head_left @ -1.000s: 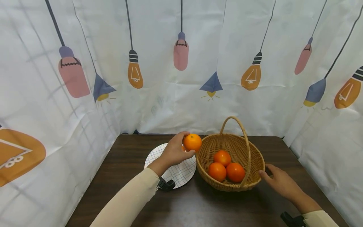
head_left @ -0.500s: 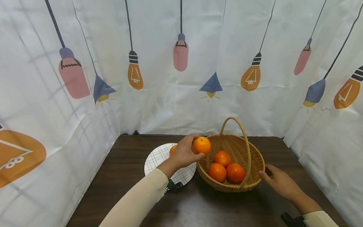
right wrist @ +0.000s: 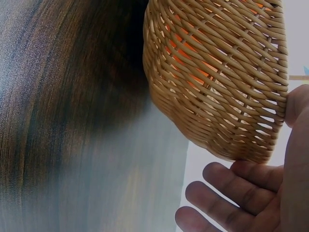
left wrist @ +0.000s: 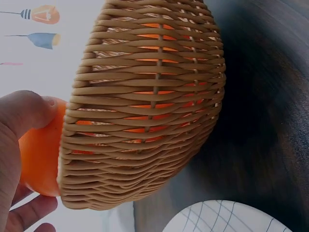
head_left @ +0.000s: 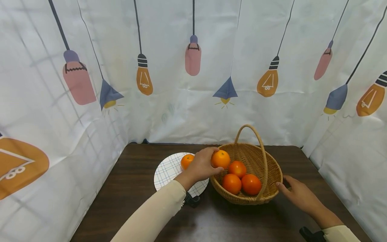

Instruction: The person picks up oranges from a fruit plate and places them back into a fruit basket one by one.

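My left hand (head_left: 202,166) holds an orange (head_left: 220,159) between thumb and fingers at the left rim of a wicker basket (head_left: 246,153). In the left wrist view, the held orange (left wrist: 41,150) overlaps the rim. Several redder-orange round fruits (head_left: 251,184) lie inside the basket, their colour showing through the weave in both wrist views. On the basket's other side, my right hand (head_left: 302,195) pinches the rim with thumb and forefinger. Its remaining fingers (right wrist: 219,203) spread loosely below the basket in the right wrist view.
Left of the basket lies a round white plate (head_left: 169,168) with a grid pattern, bearing another orange (head_left: 186,161) partly behind my left hand. Everything stands on a dark wooden table (head_left: 127,188). A white curtain (head_left: 175,114) printed with lamps hangs around its back and sides.
My left hand has moved right and slightly down with its orange, from over the plate to the basket's left rim. The orange on the plate has come into view. My right hand has stayed put.
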Available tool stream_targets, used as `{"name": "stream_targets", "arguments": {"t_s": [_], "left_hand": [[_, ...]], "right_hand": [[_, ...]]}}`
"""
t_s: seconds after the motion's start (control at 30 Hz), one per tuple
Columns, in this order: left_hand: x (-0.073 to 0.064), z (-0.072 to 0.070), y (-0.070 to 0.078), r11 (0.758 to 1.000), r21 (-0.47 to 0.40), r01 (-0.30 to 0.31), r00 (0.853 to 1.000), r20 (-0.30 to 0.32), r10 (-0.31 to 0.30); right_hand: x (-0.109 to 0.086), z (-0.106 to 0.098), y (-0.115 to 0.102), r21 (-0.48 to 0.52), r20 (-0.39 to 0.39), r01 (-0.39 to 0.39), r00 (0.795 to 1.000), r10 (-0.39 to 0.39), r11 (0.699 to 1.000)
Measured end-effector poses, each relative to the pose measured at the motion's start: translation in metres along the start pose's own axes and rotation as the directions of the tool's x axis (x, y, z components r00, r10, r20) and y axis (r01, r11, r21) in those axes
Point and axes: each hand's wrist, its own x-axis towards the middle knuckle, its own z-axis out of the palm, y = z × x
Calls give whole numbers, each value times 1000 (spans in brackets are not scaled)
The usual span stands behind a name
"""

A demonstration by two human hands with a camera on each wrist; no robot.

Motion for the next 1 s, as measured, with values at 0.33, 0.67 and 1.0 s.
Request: {"name": "stream_targets", "arguments": {"t_s": [0.33,0.67,1.0], "left_hand": [[-1,2,0,998,45,-42,999,-5,42],[-8,0,-3,998,28,-61,998,-30,62],[-18,-7,-23,999,36,-15,996,-82,18]], "right_hand": [[-1,0,0,5,-3,-4,1000,4,1000],[-1,0,1,13,-1,3,1000,-3,1000],[-1,-1,1,16,6,1,1000,-1,1000]]}}
